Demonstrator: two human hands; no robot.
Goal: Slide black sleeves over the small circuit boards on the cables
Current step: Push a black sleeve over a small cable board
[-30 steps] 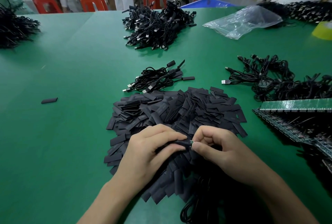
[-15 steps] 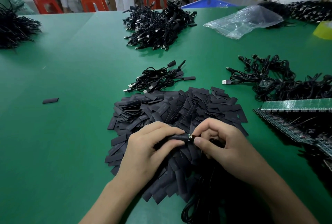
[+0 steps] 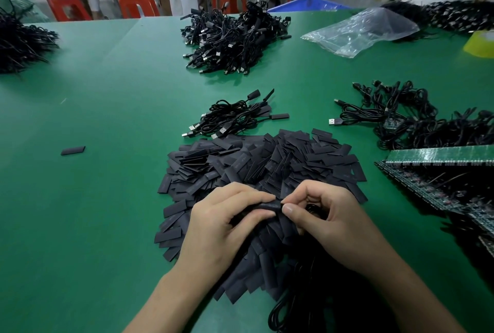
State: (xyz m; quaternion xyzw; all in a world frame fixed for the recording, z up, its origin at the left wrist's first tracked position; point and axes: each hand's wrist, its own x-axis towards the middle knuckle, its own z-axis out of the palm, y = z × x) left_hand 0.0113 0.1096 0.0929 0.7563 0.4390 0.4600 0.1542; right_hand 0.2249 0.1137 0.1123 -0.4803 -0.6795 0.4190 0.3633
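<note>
Well, from the head view, where are the hands

Both are low in the middle, over the near edge of the pile of black sleeves (image 3: 267, 161) on the green table (image 3: 107, 199). The left hand (image 3: 224, 223) has its fingers curled round one black sleeve (image 3: 270, 205), thumb below and fingers on top

And the right hand

The right hand (image 3: 328, 223) meets that sleeve at its right end, thumb and forefinger pinched on it; the other fingers are curled. A black cable (image 3: 312, 209) shows in the palm. The circuit board is hidden, so I cannot tell how far it sits inside

What lies around them

Just beyond the pile, a small bundle of cables (image 3: 232, 119). Further back, a large heap of cables (image 3: 235, 38), with a clear plastic bag (image 3: 358, 30) to its right. On the right, a tangle of cables (image 3: 401, 119) beside green board panels (image 3: 441, 156). Well apart on the left, one stray sleeve (image 3: 72, 150) lies flat
</note>
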